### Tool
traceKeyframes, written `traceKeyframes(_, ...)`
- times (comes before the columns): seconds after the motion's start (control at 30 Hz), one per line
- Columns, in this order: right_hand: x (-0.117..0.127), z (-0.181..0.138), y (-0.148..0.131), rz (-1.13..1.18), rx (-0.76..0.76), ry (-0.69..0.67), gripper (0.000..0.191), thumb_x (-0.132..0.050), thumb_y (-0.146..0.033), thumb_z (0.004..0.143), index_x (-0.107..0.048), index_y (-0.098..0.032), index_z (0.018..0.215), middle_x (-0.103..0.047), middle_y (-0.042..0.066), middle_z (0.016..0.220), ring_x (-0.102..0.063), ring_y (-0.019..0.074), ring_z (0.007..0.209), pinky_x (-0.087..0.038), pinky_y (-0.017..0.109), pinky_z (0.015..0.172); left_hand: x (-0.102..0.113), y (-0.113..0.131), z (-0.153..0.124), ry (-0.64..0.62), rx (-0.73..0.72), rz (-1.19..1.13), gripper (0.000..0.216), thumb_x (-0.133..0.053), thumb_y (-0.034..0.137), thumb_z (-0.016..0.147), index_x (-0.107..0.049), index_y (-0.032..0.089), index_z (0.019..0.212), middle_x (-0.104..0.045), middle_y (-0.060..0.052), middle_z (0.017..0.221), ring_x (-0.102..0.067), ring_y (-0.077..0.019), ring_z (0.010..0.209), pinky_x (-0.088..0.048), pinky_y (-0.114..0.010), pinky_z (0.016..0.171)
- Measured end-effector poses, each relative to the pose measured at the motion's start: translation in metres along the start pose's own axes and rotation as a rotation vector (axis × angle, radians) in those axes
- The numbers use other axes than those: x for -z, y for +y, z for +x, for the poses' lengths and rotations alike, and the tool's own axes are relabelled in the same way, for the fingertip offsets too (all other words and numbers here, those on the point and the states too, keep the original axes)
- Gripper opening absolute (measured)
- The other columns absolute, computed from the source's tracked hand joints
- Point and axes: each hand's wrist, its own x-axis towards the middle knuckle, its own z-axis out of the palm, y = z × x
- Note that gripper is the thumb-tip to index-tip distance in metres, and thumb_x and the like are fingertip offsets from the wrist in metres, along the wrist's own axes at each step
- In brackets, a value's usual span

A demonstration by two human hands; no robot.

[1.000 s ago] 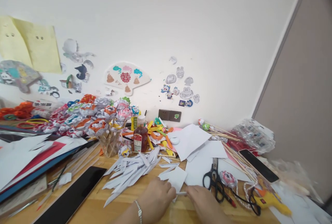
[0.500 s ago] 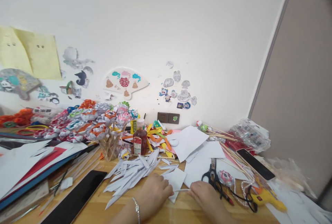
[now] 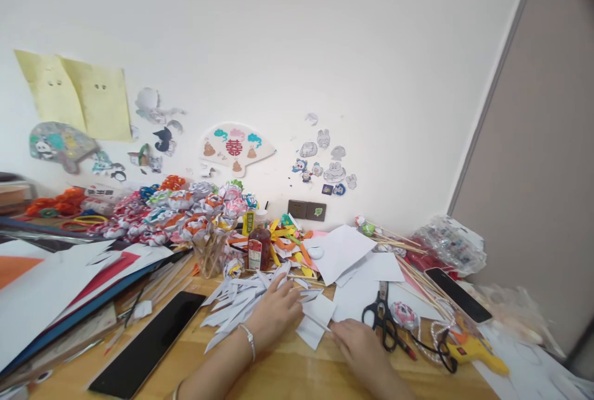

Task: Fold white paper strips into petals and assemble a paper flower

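Here, a cluttered wooden table (image 3: 288,375) along the bottom of the frame, against a white wall (image 3: 325,47) filling the top, with a grey panel (image 3: 547,159) at far right. On the wall, two yellow sheets (image 3: 78,94) at upper left, cartoon stickers (image 3: 325,162) at centre, and a fan-shaped cutout (image 3: 236,146) bearing a red double-happiness character. Below them, a dark wall socket (image 3: 306,209). Label on the brown bottle (image 3: 258,248) too small to read.

At bottom centre, left hand (image 3: 273,310) flat and spread, fingers resting on a pile of white paper strips (image 3: 241,304), nothing gripped. Right hand (image 3: 359,341) palm down, fingers loosely extended, fingertips touching a small folded white paper (image 3: 315,319) lying between both hands; whether pinched or merely pressed, cannot tell.

Just right of that hand, black scissors (image 3: 383,316) on white sheets (image 3: 357,273), then a yellow glue gun (image 3: 476,353) at lower right and a dark phone (image 3: 457,293) beyond. Bamboo skewers (image 3: 417,264) fanned behind. At centre left, a cup of paper flowers (image 3: 208,227); at lower left, a black slab (image 3: 148,341) and stacked coloured paper (image 3: 60,282).
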Motion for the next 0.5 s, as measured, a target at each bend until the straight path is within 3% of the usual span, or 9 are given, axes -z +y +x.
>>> traceKeyframes(0.1, 0.0, 0.0, 0.001, -0.023, 0.018, 0.034, 0.027, -0.036, -0.016, 0.088, -0.056, -0.019, 0.071, -0.063, 0.001, 0.066, -0.058, 0.0143, 0.064, -0.033, 0.023, 0.058, 0.014, -0.016, 0.0, -0.17, 0.203, -0.047, 0.019, -0.044, 0.012, 0.087, -0.058, 0.02, 0.078, -0.063, -0.003, 0.088, -0.054, -0.0182, 0.093, -0.031, -0.042, 0.096)
traceKeyframes(0.27, 0.001, -0.002, 0.006, -0.08, -0.027, 0.027, 0.024, -0.04, -0.009, 0.083, -0.055, -0.018, 0.066, -0.063, 0.0, 0.065, -0.058, 0.014, 0.063, -0.033, 0.023, 0.057, 0.034, -0.055, -0.008, -0.29, 0.471, -0.009, 0.029, -0.034, 0.019, 0.089, -0.061, 0.016, 0.077, -0.068, -0.008, 0.076, -0.063, -0.0196, 0.071, -0.044, -0.029, 0.064)
traceKeyframes(0.5, -0.007, 0.002, 0.0, -0.149, 0.049, 0.007, 0.016, -0.051, -0.006, 0.073, -0.057, -0.019, 0.065, -0.066, 0.0, 0.064, -0.061, 0.0152, 0.06, -0.034, 0.023, 0.053, 0.044, -0.089, -0.032, -0.409, 0.733, 0.099, 0.03, -0.04, 0.033, 0.084, -0.063, 0.016, 0.074, -0.071, -0.012, 0.075, -0.068, -0.0259, 0.072, -0.046, -0.03, 0.058)
